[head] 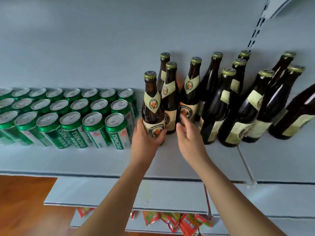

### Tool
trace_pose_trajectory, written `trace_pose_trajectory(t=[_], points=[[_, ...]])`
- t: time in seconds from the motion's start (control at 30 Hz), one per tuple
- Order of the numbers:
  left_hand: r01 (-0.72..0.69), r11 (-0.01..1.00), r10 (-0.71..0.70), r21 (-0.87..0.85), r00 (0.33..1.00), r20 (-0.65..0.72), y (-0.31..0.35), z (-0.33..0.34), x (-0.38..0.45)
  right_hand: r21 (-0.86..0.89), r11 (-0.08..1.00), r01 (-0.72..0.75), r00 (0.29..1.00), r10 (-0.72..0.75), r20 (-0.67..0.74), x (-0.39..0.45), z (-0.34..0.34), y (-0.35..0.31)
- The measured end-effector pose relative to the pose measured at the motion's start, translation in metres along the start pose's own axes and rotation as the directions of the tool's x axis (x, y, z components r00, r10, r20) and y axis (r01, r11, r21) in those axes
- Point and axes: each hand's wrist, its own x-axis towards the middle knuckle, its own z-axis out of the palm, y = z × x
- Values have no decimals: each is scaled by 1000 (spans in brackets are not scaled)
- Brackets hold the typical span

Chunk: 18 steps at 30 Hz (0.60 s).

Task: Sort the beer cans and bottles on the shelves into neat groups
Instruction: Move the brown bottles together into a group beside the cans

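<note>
Brown glass is filling the shelf (170, 160): the left hand (146, 138) is gripping an upright Franziskaner bottle (152, 108) low on its body, just beside the Tsingtao cans (68, 116) massed at nine o'clock. The right hand (189, 135), fingers loosely spread and holding nothing, is reaching toward the next bottle (190, 92), standing at twelve o'clock; it looks the likelier pick

The picture's right edge cuts off the last brown bottle (300, 113). The left edge cuts the green cans (6, 126). Back bottles hide behind front ones.
</note>
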Motion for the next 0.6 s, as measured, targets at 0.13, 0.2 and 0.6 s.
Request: trace_pose_trajectory(t=[0.13, 0.2, 0.6], points=[[-22, 997, 29, -74, 995, 99, -21, -2, 7, 6, 998, 65, 997, -65, -36, 12, 13, 2], [-50, 991, 65, -124, 991, 114, -27, -2, 8, 32, 994, 105, 993, -102, -64, 14, 19, 2], [-154, 929, 246, -336, 936, 250, -44, 3, 17, 206, 978, 14, 985, -49, 164, 38, 30, 14]])
